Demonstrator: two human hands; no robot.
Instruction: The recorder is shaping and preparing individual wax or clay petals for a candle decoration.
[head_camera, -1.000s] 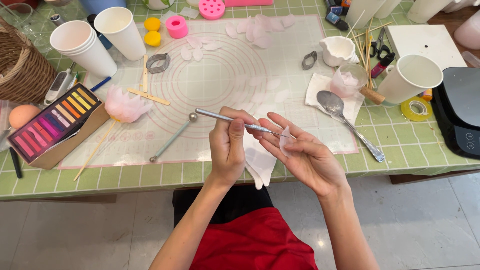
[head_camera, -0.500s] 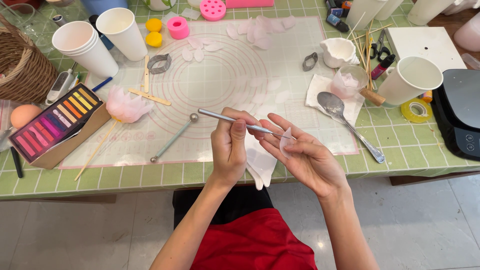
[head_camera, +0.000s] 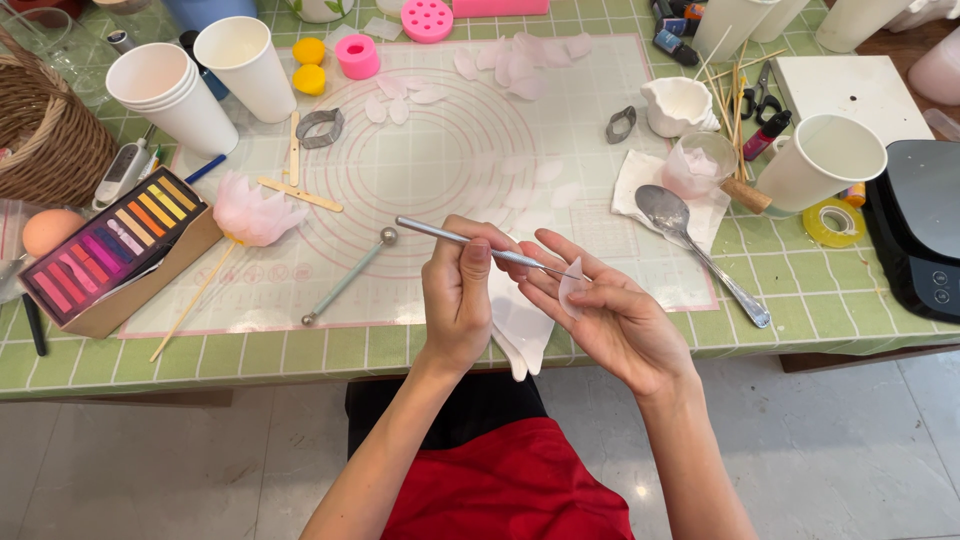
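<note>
My left hand (head_camera: 458, 300) grips a thin silver modelling tool (head_camera: 440, 233) near its middle, the tip pointing right. That tip rests on a small pale pink petal (head_camera: 572, 290), which lies on the fingers of my right hand (head_camera: 615, 325), held palm up. Both hands hover over the table's front edge. A white sheet (head_camera: 522, 330) hangs below and between them, partly hidden. On the translucent round-marked mat (head_camera: 440, 160) lie several more pale petals (head_camera: 520, 62), a ball-ended tool (head_camera: 345, 280) and a pink flower on a stick (head_camera: 250, 210).
Left: a box of coloured chalks (head_camera: 105, 250), a wicker basket (head_camera: 40, 130), stacked white cups (head_camera: 170, 95). Right: a spoon (head_camera: 690, 250) on a napkin, a white cup (head_camera: 822, 160), a tape roll (head_camera: 832, 222), a black device (head_camera: 925, 230). Pink and yellow moulds (head_camera: 355, 55) and metal cutters sit at the back.
The hands and the tool have barely shifted; the tool tip stays on the petal in my right hand.
</note>
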